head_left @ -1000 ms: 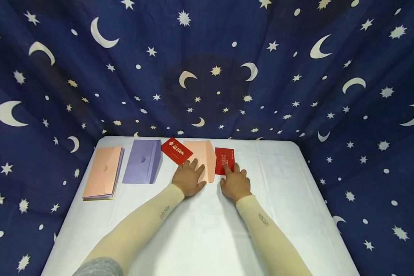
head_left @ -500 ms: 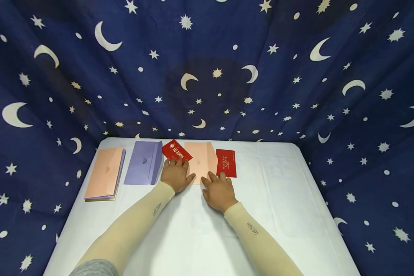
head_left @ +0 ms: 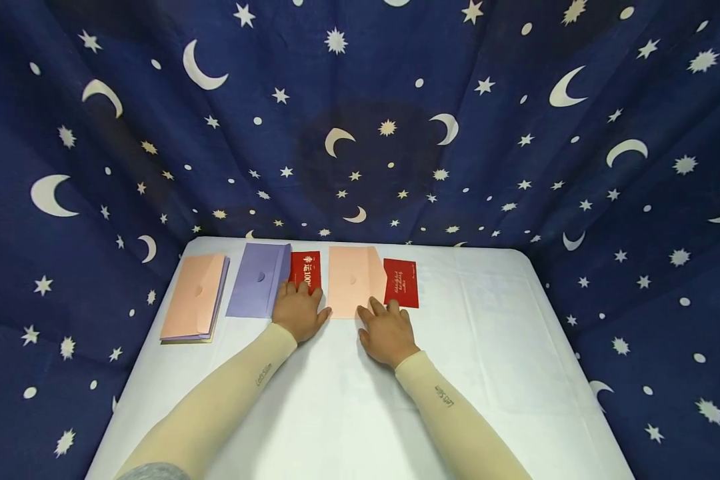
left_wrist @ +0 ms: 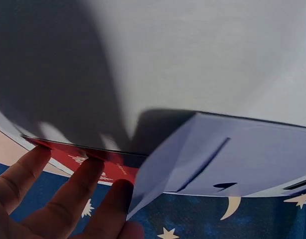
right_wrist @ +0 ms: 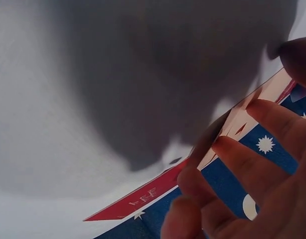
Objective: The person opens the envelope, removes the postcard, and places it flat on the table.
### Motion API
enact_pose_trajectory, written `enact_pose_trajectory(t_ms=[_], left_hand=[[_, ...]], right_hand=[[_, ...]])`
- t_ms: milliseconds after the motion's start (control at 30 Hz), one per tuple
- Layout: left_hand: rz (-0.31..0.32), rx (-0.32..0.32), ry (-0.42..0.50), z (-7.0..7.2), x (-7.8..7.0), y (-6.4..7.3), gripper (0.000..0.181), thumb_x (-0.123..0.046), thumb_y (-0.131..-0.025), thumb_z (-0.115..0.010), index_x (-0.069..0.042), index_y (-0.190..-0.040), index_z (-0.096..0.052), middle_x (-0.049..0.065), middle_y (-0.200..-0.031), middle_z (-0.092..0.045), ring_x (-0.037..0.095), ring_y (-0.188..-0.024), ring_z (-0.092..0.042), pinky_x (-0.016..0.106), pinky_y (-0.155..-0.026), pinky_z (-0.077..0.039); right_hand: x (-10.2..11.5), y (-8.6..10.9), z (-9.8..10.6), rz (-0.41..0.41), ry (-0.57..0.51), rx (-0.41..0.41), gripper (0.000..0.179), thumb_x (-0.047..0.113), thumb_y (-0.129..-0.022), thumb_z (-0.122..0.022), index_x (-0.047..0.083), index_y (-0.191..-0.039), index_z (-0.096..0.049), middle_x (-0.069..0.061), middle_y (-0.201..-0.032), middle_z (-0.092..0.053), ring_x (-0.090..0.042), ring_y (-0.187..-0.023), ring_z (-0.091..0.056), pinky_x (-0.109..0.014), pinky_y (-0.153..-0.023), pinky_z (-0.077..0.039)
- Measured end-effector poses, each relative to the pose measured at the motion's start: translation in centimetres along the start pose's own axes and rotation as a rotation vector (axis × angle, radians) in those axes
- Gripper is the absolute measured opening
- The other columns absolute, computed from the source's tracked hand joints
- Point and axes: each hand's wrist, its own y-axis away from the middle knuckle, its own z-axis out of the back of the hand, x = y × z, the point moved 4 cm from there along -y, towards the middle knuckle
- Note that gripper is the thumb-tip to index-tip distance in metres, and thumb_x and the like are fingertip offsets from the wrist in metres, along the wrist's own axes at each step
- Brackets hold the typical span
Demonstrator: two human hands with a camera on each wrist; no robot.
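Lying flat on a white cloth-covered table (head_left: 504, 333), a red rectangular paper card (head_left: 306, 267) printed with pale Chinese characters and "100%" sits under the fingertips of a person's left hand (head_left: 299, 312), the fingers spread and pressing from above rather than pinching. Just to its left is a lilac-purple paper envelope (head_left: 253, 277), its flap (left_wrist: 160, 167) tilted up beside the card; whether card and flap overlap is hard to tell in the dim left wrist view. To the card's right, a peach-pink paper envelope (head_left: 349, 280) lies with its flap unfolded, the right hand (head_left: 389, 333) at its lower edge, fingers spread. A second red card (head_left: 401, 283) with pale script lies just beyond that flap. At far left rests a peach-topped stack of envelopes (head_left: 193, 297). Cream sleeves (head_left: 456, 413) cover both forearms; behind hangs a navy fabric curtain (head_left: 480, 180) patterned with moons and stars.
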Motion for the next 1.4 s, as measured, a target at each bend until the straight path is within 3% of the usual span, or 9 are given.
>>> enact_pose_trajectory(t_ms=[267, 400, 567, 700, 867, 933, 1000, 1200, 1400], left_hand=[[0.014, -0.005, -0.03, 0.3, 0.5, 0.6, 0.057, -0.058, -0.102, -0.054, -0.01, -0.132, -0.065, 0.024, -0.125, -0.066, 0.048, -0.126, -0.049, 0.062, -0.115, -0.031], [-0.009, -0.09, -0.001, 0.1, 0.8, 1.1, 0.056, -0.056, -0.1, -0.057, -0.01, -0.129, -0.066, 0.02, -0.123, -0.063, 0.044, -0.124, -0.049, 0.06, -0.11, -0.037], [0.013, -0.189, 0.098, 0.6, 2.2, 3.1, 0.053, -0.055, -0.1, -0.058, -0.015, -0.135, -0.063, 0.016, -0.13, -0.058, 0.041, -0.121, -0.05, 0.06, -0.099, -0.042], [0.125, -0.195, 0.241, 1.7, 6.0, 5.1, 0.058, -0.051, -0.098, -0.062, -0.013, -0.142, -0.059, 0.018, -0.128, -0.058, 0.041, -0.112, -0.054, 0.059, -0.086, -0.046], [0.35, -0.208, 0.302, 2.8, 14.7, 7.9, 0.059, -0.041, -0.096, -0.066, -0.002, -0.141, -0.058, 0.029, -0.131, -0.054, 0.053, -0.117, -0.048, 0.07, -0.083, -0.045], [0.441, -0.175, 0.291, 2.9, 17.7, 9.1, 0.062, -0.041, -0.096, -0.065, -0.001, -0.142, -0.055, 0.035, -0.137, -0.049, 0.06, -0.123, -0.043, 0.077, -0.085, -0.043], [0.505, -0.109, 0.297, 2.8, 19.6, 9.8, 0.071, -0.047, -0.096, -0.064, 0.0, -0.148, -0.049, 0.041, -0.141, -0.042, 0.067, -0.125, -0.039, 0.083, -0.088, -0.039], [0.593, 0.075, 0.344, 2.4, 21.6, 11.5, 0.089, -0.067, -0.096, -0.056, -0.001, -0.153, -0.041, 0.051, -0.134, -0.041, 0.075, -0.117, -0.042, 0.084, -0.09, -0.039], [0.54, 0.114, 0.332, 1.3, 21.8, 10.6, 0.085, -0.062, -0.094, -0.06, 0.002, -0.148, -0.046, 0.05, -0.127, -0.051, 0.075, -0.105, -0.049, 0.079, -0.078, -0.048]], right_hand=[[-0.3, 0.3, -0.3, -0.011, -0.034, 0.004, 0.056, 0.044, -0.098, -0.068, 0.025, -0.151, -0.061, -0.009, -0.16, -0.05, -0.037, -0.123, -0.049, -0.051, -0.088, -0.046], [-0.5, 0.6, -0.4, 0.002, -0.057, -0.022, 0.056, 0.043, -0.098, -0.067, 0.026, -0.152, -0.06, -0.009, -0.161, -0.048, -0.037, -0.123, -0.049, -0.051, -0.086, -0.047], [-0.3, 1.7, 0.3, 0.024, -0.072, -0.063, 0.058, 0.042, -0.097, -0.068, 0.026, -0.153, -0.059, -0.012, -0.161, -0.048, -0.037, -0.121, -0.05, -0.05, -0.083, -0.049], [-0.3, 3.3, 1.3, 0.004, -0.095, -0.096, 0.061, 0.04, -0.095, -0.071, 0.028, -0.153, -0.058, -0.016, -0.161, -0.046, -0.037, -0.119, -0.051, -0.05, -0.084, -0.049], [0.3, 6.1, 2.1, -0.004, -0.11, -0.095, 0.061, 0.038, -0.093, -0.074, 0.028, -0.151, -0.061, -0.019, -0.156, -0.049, -0.039, -0.118, -0.057, -0.052, -0.083, -0.053], [0.7, 7.3, 2.1, 0.001, -0.108, -0.08, 0.06, 0.038, -0.092, -0.076, 0.026, -0.149, -0.062, -0.019, -0.152, -0.053, -0.04, -0.118, -0.06, -0.053, -0.081, -0.056], [0.9, 8.3, 1.7, 0.003, -0.107, -0.067, 0.06, 0.038, -0.091, -0.077, 0.024, -0.148, -0.064, -0.02, -0.147, -0.057, -0.042, -0.115, -0.063, -0.053, -0.078, -0.058], [1.7, 10.2, 0.7, 0.005, -0.085, -0.041, 0.058, 0.042, -0.089, -0.08, 0.023, -0.142, -0.068, -0.018, -0.14, -0.062, -0.042, -0.116, -0.063, -0.052, -0.075, -0.057], [1.7, 10.8, 0.5, 0.0, -0.064, -0.031, 0.057, 0.043, -0.089, -0.078, 0.023, -0.142, -0.069, -0.018, -0.143, -0.058, -0.042, -0.121, -0.057, -0.053, -0.076, -0.055]])
